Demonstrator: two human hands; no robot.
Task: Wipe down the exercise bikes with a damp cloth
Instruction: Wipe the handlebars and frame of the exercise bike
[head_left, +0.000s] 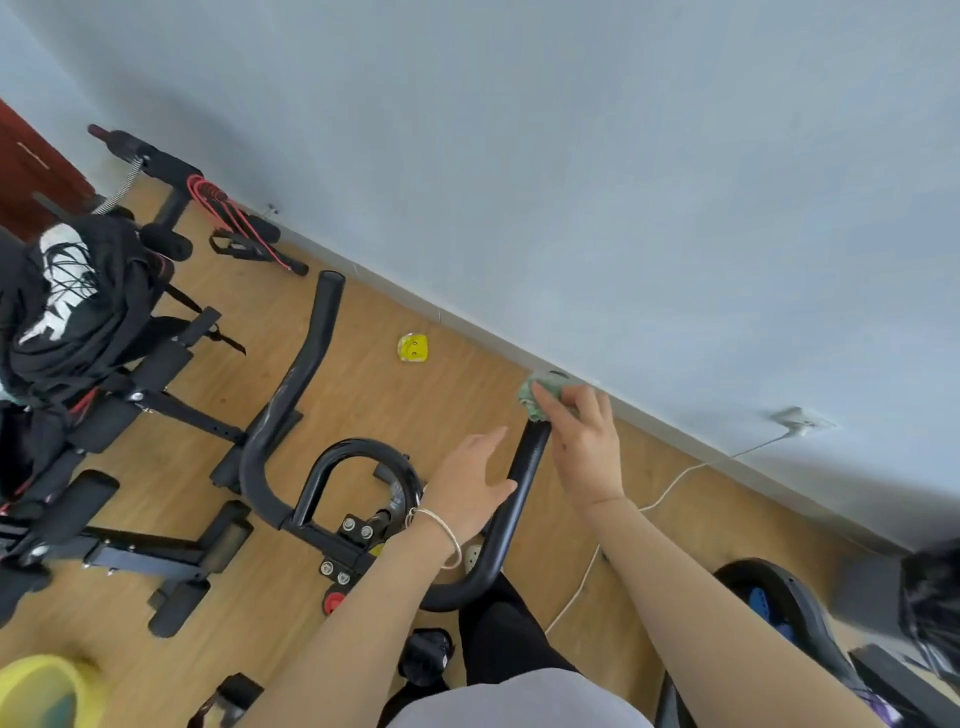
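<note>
The black handlebar (270, 431) of an exercise bike fills the middle of the view, with one long horn to the left and another horn (524, 478) to the right. My right hand (584, 441) presses a crumpled green cloth (537, 397) onto the tip of the right horn. My left hand (467, 488), with a thin bracelet on the wrist, hovers beside the same horn lower down, fingers spread, holding nothing.
A black weight bench (156, 551) draped with dark clothes (67, 306) stands at the left. A yellow basin (36, 691) sits at the bottom left corner. A small yellow object (413, 347) lies on the wooden floor. A white cable (670, 488) runs to a wall socket (800, 422).
</note>
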